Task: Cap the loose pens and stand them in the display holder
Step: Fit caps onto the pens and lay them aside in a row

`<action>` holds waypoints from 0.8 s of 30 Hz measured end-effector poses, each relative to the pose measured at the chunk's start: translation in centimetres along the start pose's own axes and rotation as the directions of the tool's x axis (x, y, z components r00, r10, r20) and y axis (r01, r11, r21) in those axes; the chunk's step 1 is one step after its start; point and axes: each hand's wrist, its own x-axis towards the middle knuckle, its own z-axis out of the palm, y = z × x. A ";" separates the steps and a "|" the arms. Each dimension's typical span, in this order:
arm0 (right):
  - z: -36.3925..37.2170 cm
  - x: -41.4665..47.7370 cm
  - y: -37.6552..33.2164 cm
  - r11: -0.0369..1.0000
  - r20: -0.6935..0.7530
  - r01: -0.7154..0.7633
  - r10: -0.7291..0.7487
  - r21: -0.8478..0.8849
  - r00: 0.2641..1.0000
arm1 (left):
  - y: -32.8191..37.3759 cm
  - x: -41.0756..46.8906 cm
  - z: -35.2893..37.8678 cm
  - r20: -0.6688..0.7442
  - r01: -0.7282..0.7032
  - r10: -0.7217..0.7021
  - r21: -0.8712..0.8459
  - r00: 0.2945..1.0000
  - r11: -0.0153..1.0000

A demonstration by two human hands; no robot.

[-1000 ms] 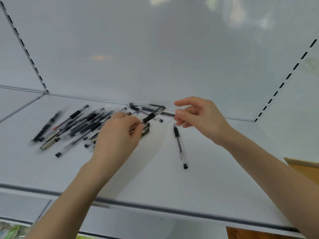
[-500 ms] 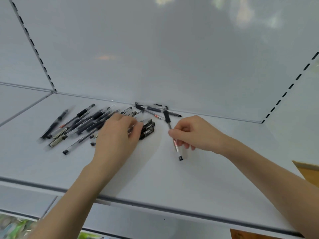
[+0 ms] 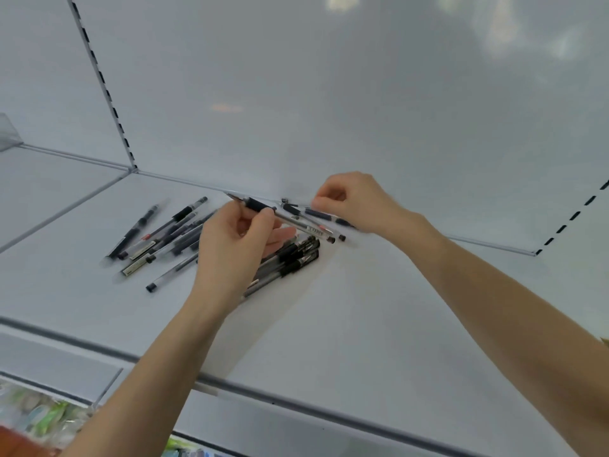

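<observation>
My left hand [image 3: 235, 240] grips an uncapped pen [image 3: 296, 222] by its black grip section. The tip points up-left toward the back wall and the clear barrel runs right. My right hand [image 3: 351, 202] is at the back of the shelf, fingers curled, thumb and forefinger closed over two or three loose pens and a small black cap [image 3: 285, 201]. What it pinches is hidden. Several loose pens [image 3: 171, 232] lie fanned out on the left. A tight bundle of black pens [image 3: 293, 258] lies just below my left hand. No display holder is in view.
Everything lies on a white shelf [image 3: 362, 324] with a dark front edge strip [image 3: 296, 404]. A white back wall and slotted uprights [image 3: 105, 94] close it in. Colourful packets [image 3: 36, 420] show on the shelf below, at the lower left.
The single pen that lay in front of my right hand is off the shelf. My left hand has lifted off the pile and now holds a pen up. My right hand has moved to the back wall.
</observation>
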 end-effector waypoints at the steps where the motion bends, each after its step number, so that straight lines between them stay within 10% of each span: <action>1: 0.2 0.7 0.4 0.994 0.000 0.001 -0.001 -0.106 1.000 | 0.2 0.1 -0.1 -0.018 0.004 -0.005 -0.032 1.000 0.999; 8: 1.9 2.5 2.6 0.847 0.099 -0.059 0.130 -0.529 0.987 | 0.4 0.4 -0.9 0.012 0.020 -0.019 -0.069 1.000 0.997; 24: 1.9 1.6 1.8 0.852 0.072 -0.120 0.182 -0.509 0.981 | -0.4 0.2 -1.3 0.056 0.039 -0.041 0.035 0.998 0.999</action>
